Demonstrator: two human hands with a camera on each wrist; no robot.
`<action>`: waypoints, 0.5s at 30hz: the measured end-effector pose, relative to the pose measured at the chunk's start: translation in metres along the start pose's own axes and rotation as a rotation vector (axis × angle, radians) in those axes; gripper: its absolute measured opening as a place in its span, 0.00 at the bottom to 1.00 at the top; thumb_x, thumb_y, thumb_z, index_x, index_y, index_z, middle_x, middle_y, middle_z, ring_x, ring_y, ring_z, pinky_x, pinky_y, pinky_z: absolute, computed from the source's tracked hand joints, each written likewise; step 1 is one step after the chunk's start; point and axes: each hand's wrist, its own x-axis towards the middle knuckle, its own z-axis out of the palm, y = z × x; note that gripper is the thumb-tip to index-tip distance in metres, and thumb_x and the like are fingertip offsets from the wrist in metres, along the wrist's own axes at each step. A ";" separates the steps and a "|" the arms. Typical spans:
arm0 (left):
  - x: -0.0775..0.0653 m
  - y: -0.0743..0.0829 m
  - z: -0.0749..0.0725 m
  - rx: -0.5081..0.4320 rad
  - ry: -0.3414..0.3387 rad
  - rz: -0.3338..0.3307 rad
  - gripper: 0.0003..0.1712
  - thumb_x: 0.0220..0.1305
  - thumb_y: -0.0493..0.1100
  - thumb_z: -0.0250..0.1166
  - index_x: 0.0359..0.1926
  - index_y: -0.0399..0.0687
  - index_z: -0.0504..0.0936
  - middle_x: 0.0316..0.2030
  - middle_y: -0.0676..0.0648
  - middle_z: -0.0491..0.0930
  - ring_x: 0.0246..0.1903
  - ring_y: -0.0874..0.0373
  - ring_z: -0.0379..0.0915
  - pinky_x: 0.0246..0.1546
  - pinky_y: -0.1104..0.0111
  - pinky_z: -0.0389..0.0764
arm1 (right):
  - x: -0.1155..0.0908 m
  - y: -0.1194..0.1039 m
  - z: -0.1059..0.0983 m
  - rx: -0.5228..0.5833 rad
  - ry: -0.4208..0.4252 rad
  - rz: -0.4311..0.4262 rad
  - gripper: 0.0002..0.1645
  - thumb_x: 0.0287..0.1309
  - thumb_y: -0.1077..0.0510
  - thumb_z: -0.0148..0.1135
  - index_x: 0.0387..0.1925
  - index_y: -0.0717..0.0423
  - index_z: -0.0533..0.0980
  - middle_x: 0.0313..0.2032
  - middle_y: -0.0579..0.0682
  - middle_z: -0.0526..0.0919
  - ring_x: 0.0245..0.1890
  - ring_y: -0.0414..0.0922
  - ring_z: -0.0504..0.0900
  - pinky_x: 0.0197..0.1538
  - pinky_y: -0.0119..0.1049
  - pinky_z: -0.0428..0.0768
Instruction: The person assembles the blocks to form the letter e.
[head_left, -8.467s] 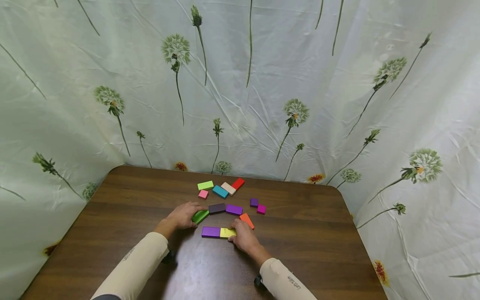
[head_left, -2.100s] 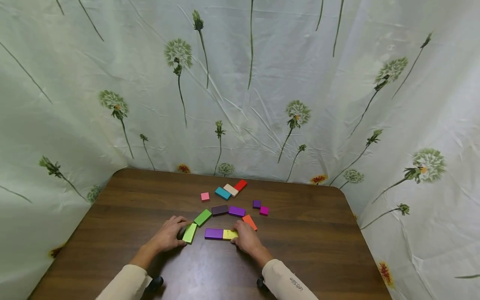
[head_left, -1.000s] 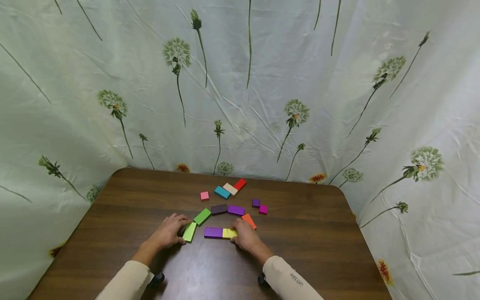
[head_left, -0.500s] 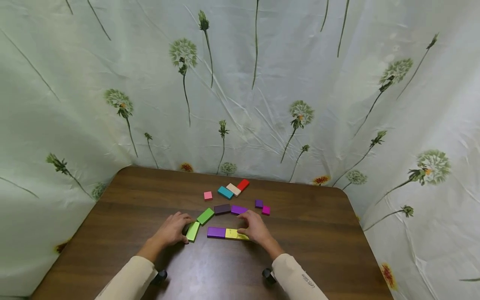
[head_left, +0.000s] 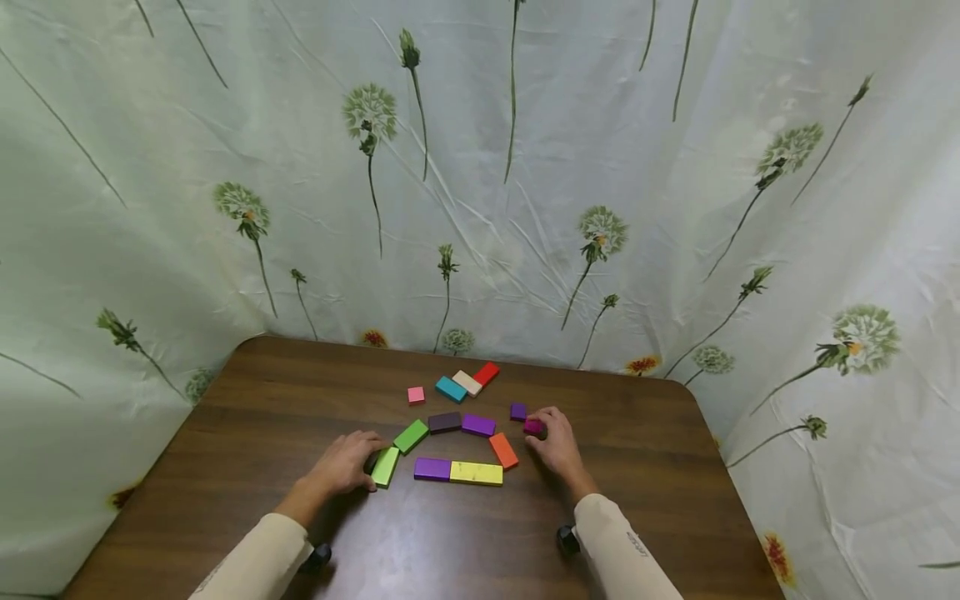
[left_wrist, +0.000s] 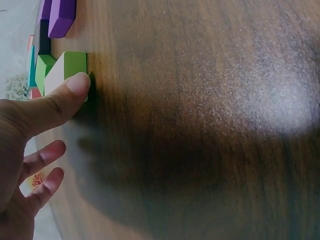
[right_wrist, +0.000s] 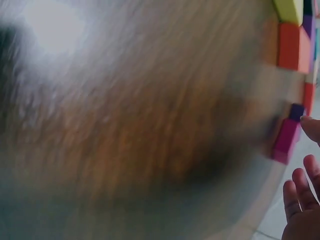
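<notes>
Lying pinched: a lime block (head_left: pixel 386 468) in the left hand (head_left: pixel 341 465), magenta cube (head_left: pixel 532 427) in the right hand (head_left: pixel 558 448).

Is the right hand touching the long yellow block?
No, the right hand is over by the magenta block, away from the yellow block.

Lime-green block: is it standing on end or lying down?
Lying down: the head view shows the lime-green block stretched lengthwise along the table, beside the left hand.

Lime block (head_left: pixel 386 467); magenta cube (head_left: pixel 532 427); yellow block (head_left: pixel 477 473); brown wood-grained table (head_left: pixel 300 400); pale curtain (head_left: pixel 480 125), green dandelion print.
</notes>
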 end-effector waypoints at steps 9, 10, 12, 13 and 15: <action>0.001 -0.003 0.004 0.038 -0.010 0.005 0.36 0.35 0.44 0.81 0.50 0.40 0.81 0.48 0.41 0.79 0.49 0.43 0.72 0.49 0.46 0.71 | 0.003 0.014 0.001 0.011 -0.033 0.077 0.23 0.49 0.68 0.70 0.50 0.68 0.77 0.48 0.63 0.74 0.52 0.60 0.74 0.57 0.55 0.70; 0.000 -0.003 0.003 0.038 -0.007 0.000 0.36 0.35 0.44 0.81 0.50 0.40 0.81 0.48 0.41 0.79 0.49 0.43 0.72 0.50 0.46 0.71 | 0.004 0.015 0.002 0.012 -0.040 0.082 0.24 0.50 0.68 0.70 0.50 0.68 0.77 0.48 0.63 0.74 0.52 0.60 0.74 0.58 0.55 0.70; 0.000 -0.003 0.002 0.034 -0.001 -0.004 0.36 0.35 0.44 0.81 0.50 0.40 0.81 0.48 0.42 0.79 0.49 0.43 0.72 0.49 0.46 0.71 | 0.006 0.016 0.004 0.005 -0.046 0.075 0.23 0.51 0.68 0.69 0.51 0.69 0.76 0.48 0.63 0.75 0.52 0.60 0.74 0.58 0.54 0.70; 0.000 -0.004 0.002 0.035 0.000 -0.004 0.36 0.35 0.44 0.81 0.50 0.41 0.81 0.48 0.42 0.79 0.48 0.43 0.72 0.49 0.47 0.71 | 0.007 0.016 0.005 0.009 -0.044 0.077 0.23 0.51 0.68 0.68 0.51 0.69 0.76 0.48 0.63 0.76 0.52 0.60 0.75 0.58 0.54 0.70; 0.000 -0.004 0.001 0.037 -0.002 -0.005 0.35 0.35 0.45 0.81 0.50 0.41 0.81 0.48 0.42 0.79 0.48 0.43 0.72 0.48 0.47 0.71 | 0.008 0.016 0.007 0.007 -0.036 0.078 0.21 0.52 0.69 0.67 0.50 0.69 0.77 0.48 0.62 0.77 0.52 0.60 0.75 0.58 0.53 0.70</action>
